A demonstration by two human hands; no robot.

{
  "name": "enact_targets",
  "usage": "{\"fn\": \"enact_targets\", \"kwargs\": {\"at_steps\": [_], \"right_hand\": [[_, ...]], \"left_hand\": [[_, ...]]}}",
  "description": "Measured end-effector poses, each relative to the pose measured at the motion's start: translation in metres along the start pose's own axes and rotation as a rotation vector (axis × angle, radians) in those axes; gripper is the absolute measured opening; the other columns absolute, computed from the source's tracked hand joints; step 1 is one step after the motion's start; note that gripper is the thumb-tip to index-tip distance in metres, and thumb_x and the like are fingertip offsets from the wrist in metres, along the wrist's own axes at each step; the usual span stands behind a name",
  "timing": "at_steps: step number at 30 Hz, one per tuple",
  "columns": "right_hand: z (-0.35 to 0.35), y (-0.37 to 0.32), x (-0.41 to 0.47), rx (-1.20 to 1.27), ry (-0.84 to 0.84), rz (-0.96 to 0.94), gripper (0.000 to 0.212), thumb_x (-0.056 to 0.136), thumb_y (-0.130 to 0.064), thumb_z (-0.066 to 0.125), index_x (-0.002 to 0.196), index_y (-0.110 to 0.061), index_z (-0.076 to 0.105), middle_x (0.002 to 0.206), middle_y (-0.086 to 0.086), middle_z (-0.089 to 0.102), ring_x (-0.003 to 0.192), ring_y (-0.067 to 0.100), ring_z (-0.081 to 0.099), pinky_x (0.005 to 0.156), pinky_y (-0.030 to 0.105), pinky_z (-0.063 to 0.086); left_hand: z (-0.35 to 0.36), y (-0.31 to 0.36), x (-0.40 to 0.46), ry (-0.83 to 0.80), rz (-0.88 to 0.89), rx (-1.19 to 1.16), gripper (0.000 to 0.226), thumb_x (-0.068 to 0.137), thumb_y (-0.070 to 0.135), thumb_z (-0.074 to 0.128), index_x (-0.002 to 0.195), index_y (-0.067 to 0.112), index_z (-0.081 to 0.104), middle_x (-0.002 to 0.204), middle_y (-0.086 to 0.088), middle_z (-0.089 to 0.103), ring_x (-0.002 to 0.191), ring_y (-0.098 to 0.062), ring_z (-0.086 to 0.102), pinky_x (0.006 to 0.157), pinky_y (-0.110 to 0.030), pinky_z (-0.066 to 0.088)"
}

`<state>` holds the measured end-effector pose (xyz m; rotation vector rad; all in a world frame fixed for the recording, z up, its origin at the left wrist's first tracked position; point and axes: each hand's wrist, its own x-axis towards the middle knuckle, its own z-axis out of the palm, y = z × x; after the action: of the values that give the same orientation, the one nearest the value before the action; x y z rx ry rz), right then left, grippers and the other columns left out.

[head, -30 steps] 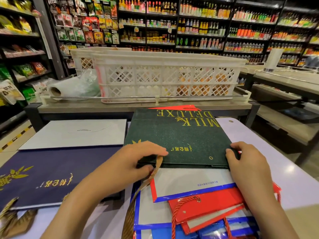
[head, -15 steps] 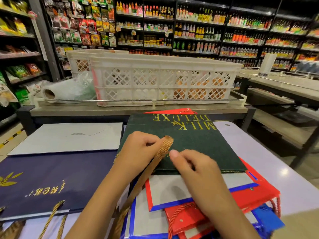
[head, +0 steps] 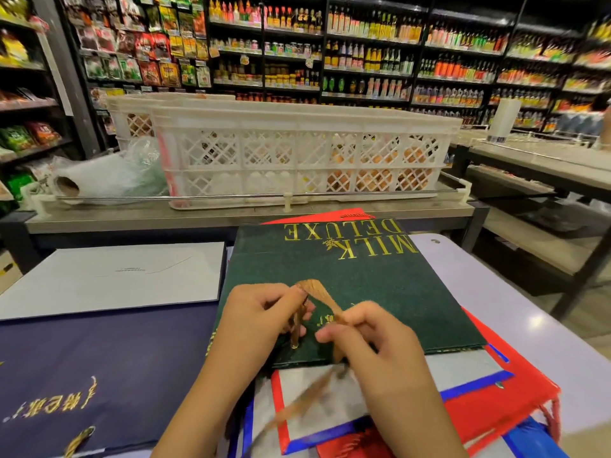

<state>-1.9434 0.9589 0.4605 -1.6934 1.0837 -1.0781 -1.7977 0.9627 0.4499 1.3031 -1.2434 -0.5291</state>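
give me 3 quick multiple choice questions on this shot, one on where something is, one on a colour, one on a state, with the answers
1. Where does the green bag lie?
A flat on the red and blue bags
B hanging from a hook
C in a trolley

2. What colour is its lettering?
A silver
B gold
C white

3. What do the left hand and right hand do with the ribbon handle?
A both pinch it
B neither touches it
C only the left holds it

Answers:
1 A, red and blue edges stick out beneath it.
2 B, MILK DELUXE reads gold.
3 A, fingers of each hand close on the ribbon.
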Motion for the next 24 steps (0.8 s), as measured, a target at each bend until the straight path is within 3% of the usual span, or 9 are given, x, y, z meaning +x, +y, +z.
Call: {"fn": "enact_targets", "kwargs": {"at_steps": [3,6,8,10,12,14,17,22,24], "right_hand": [[-0.021,-0.006,0.003,0.166,-0.069,0.083,0.019,0.087,-0.006,0.059,0.07,-0.012,0.057,0.053,0.005,0.064,0.05,0.025,0.052,0.053,0.033,0.043],[-0.034,-0.011,0.006,0.145,-0.105,0.034,0.016,0.085,-0.013,0.062,0.07,-0.014,0.066,0.048,0.004,0.045,0.048,0.014,0.04,0.045,0.023,0.035],[-0.035,-0.013,0.008,0.089,-0.128,-0.03,0.012,0.083,-0.019,0.064,0.072,-0.017,0.068,0.052,0.005,0.042,0.049,0.012,0.037,0.048,0.024,0.032],[-0.032,-0.014,0.01,0.074,-0.158,-0.072,0.013,0.083,-0.016,0.066,0.071,-0.014,0.069,0.052,0.004,0.044,0.048,0.009,0.036,0.048,0.021,0.031],[-0.03,-0.014,0.011,0.056,-0.174,-0.081,0.014,0.083,-0.012,0.067,0.07,-0.011,0.07,0.051,0.001,0.048,0.046,0.006,0.038,0.046,0.016,0.032],[-0.027,-0.013,0.012,0.023,-0.186,-0.07,0.014,0.083,-0.015,0.067,0.071,-0.011,0.07,0.052,-0.001,0.05,0.048,0.003,0.041,0.048,0.015,0.034],[-0.024,-0.01,0.012,-0.007,-0.199,-0.041,0.017,0.082,-0.024,0.068,0.071,-0.012,0.069,0.052,-0.002,0.05,0.051,0.005,0.042,0.05,0.018,0.035],[-0.029,-0.011,0.012,0.033,-0.204,0.034,0.024,0.082,-0.034,0.065,0.071,-0.012,0.067,0.052,-0.001,0.045,0.053,0.011,0.041,0.056,0.027,0.036],[-0.034,-0.013,0.012,0.051,-0.227,0.03,0.025,0.086,-0.031,0.063,0.071,-0.01,0.067,0.052,-0.002,0.044,0.052,0.01,0.041,0.057,0.026,0.033]], "left_hand": [[0.001,0.0,-0.001,-0.004,-0.022,-0.047,0.028,0.092,0.001,0.055,0.072,0.009,0.073,0.064,-0.003,0.066,0.055,-0.016,0.064,0.052,-0.018,0.047],[-0.003,0.005,-0.004,-0.094,0.083,-0.046,0.043,0.086,-0.005,0.049,0.109,0.025,0.069,0.099,0.009,0.073,0.086,-0.008,0.069,0.069,-0.016,0.051],[-0.008,0.01,-0.008,-0.216,0.229,-0.054,0.052,0.078,0.016,0.049,0.128,0.027,0.057,0.12,0.013,0.066,0.114,-0.006,0.058,0.087,-0.012,0.044],[-0.008,0.01,-0.009,-0.296,0.257,-0.079,0.056,0.08,0.034,0.045,0.136,0.027,0.05,0.124,0.011,0.064,0.12,-0.008,0.054,0.092,-0.013,0.039],[-0.004,0.008,-0.008,-0.298,0.195,-0.068,0.046,0.083,0.045,0.047,0.126,0.035,0.059,0.105,0.012,0.069,0.104,-0.008,0.062,0.084,-0.015,0.043],[0.001,0.007,-0.008,-0.258,0.213,0.024,0.029,0.084,0.047,0.051,0.101,0.035,0.071,0.087,0.009,0.068,0.086,-0.011,0.064,0.075,-0.019,0.046],[0.002,0.003,-0.007,-0.2,0.24,0.103,0.022,0.082,0.047,0.054,0.079,0.033,0.07,0.078,-0.002,0.063,0.074,-0.016,0.059,0.069,-0.027,0.046],[0.001,0.006,-0.006,-0.071,0.105,-0.001,0.028,0.084,0.05,0.059,0.071,0.026,0.062,0.073,0.0,0.057,0.066,-0.009,0.052,0.06,-0.028,0.047],[0.0,0.004,-0.003,0.058,0.022,-0.075,0.028,0.089,0.044,0.059,0.069,0.023,0.061,0.072,0.001,0.059,0.068,-0.01,0.054,0.065,-0.031,0.047]]}}
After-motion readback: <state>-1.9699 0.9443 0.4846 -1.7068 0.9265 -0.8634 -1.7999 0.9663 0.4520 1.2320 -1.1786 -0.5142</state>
